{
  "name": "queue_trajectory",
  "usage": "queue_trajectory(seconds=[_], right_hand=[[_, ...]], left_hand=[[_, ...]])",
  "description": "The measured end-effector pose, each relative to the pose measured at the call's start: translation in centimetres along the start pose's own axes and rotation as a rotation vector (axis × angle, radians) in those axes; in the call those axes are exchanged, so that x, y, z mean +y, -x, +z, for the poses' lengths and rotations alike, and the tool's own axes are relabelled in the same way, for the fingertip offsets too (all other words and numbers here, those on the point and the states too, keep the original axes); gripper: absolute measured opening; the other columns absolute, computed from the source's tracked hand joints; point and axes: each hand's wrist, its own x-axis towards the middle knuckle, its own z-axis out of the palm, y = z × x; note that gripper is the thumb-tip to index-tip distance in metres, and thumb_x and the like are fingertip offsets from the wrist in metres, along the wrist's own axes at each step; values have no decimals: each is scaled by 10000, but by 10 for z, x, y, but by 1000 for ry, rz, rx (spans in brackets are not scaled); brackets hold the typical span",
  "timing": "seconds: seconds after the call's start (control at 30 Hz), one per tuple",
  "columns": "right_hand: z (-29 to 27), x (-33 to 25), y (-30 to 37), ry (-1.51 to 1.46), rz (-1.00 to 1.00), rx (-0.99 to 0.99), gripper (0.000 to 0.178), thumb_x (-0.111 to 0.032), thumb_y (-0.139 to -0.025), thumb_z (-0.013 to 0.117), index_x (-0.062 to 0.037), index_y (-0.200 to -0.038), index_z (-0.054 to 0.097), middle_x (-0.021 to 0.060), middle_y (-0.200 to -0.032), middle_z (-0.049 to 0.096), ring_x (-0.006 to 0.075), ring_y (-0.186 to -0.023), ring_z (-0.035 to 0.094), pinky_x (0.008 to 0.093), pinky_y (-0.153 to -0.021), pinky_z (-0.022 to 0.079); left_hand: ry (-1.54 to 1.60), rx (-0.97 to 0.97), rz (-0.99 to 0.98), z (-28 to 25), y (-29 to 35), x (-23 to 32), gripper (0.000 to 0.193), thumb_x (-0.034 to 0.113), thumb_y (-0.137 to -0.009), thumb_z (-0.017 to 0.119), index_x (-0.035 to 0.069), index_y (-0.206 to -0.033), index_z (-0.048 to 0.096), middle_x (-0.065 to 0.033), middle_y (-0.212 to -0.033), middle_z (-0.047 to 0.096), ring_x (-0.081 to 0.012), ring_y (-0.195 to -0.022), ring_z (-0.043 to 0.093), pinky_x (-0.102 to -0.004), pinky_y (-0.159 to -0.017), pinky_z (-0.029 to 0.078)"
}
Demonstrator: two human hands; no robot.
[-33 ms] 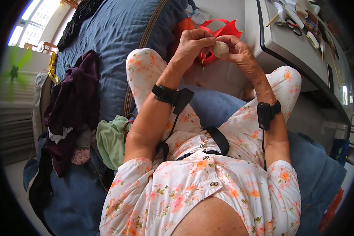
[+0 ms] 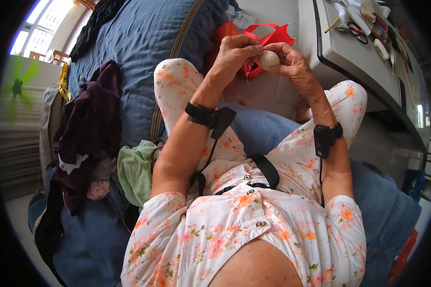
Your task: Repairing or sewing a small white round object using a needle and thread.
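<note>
Between the thumb and fingers of my right hand (image 2: 290,60) sits a small, pale, cream-coloured ball (image 2: 269,60) with a slightly uneven surface. My left hand (image 2: 239,50) is closed in a pinch right beside the ball, its fingertips close to or touching it. A thin pale strand (image 2: 247,79) hangs below the left fingers. What exactly those fingertips grip is too small to make out. Behind and below both hands lies a bright red bag (image 2: 275,36) with loop handles, partly hidden by my left hand.
A grey-white table (image 2: 342,52) with a dark edge stands at the right, holding scissors (image 2: 358,32) and sticks. Blue bedding (image 2: 143,57) fills the left. Purple clothing (image 2: 93,110) and a light green cloth (image 2: 135,165) lie there. A green fan (image 2: 18,87) stands far left.
The ball has turned slightly in my right fingers and shows a fuller round face. Both hands keep almost the same place.
</note>
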Motion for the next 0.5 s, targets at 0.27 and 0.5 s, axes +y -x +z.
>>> queue_trajectory(seconds=[0.27,0.5], right_hand=[[-6,2,1,-236,-83,-97,481,-168,-813,718,-20,-1211,491,68,-1114,588,139,-1043,569,278,-921,480],[-13,10,-8,-454,-162,44,460,-162,-842,689,-18,-1222,474,97,-1103,599,169,-1032,587,320,-888,515]], left_hand=[[-121,30,30,4,-2,-5,130,84,-831,651,-40,-865,668,-31,-688,620,-62,-589,545,-194,-539,436],[-136,-17,-27,9,0,-13,104,54,-827,648,-48,-843,663,-17,-656,599,-61,-574,534,-203,-523,419]])
